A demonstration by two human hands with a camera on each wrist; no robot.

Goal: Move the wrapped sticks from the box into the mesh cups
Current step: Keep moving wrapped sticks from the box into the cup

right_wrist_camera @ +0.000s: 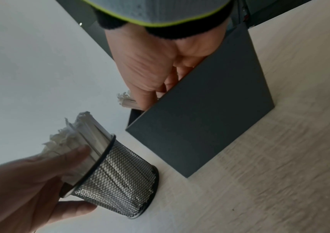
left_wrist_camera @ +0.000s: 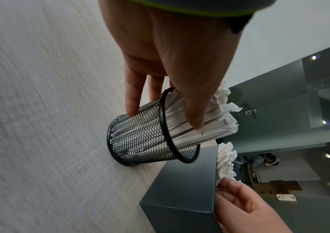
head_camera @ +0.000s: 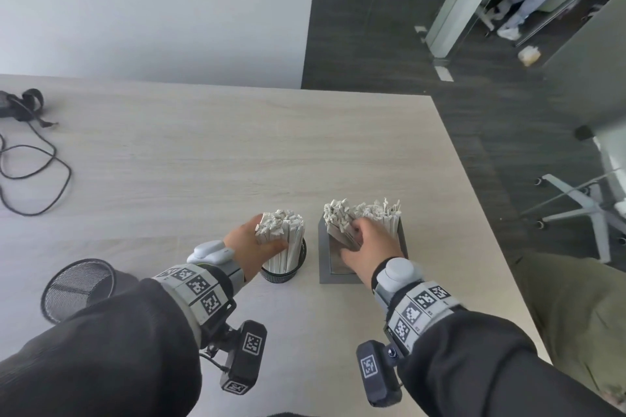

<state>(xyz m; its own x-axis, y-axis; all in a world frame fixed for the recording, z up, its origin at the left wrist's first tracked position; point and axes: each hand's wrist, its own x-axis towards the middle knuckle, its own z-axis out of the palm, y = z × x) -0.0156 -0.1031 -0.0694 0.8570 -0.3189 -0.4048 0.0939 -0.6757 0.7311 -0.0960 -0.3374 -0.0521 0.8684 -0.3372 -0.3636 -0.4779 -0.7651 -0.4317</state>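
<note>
A black mesh cup (head_camera: 284, 272) (left_wrist_camera: 144, 138) (right_wrist_camera: 120, 181) packed with white wrapped sticks (head_camera: 281, 223) (left_wrist_camera: 210, 135) (right_wrist_camera: 92, 130) stands at the table's middle front. My left hand (head_camera: 250, 244) (left_wrist_camera: 170, 55) (right_wrist_camera: 30, 181) grips that bundle just above the rim, thumb on the near side and fingers round the far side. Right of it stands a grey box (head_camera: 323, 257) (left_wrist_camera: 184, 181) (right_wrist_camera: 210, 110) holding more wrapped sticks (head_camera: 359, 210) (left_wrist_camera: 225, 157) (right_wrist_camera: 126, 100). My right hand (head_camera: 369, 244) (left_wrist_camera: 245, 205) (right_wrist_camera: 150, 63) reaches into the box and grips a bunch of them.
A second mesh cup (head_camera: 78, 288), with nothing in it, stands at the front left by my left sleeve. A black cable (head_camera: 34, 159) lies at the far left of the wooden table (head_camera: 203, 145). The table's right edge runs close to the box; an office chair base (head_camera: 582, 200) stands beyond.
</note>
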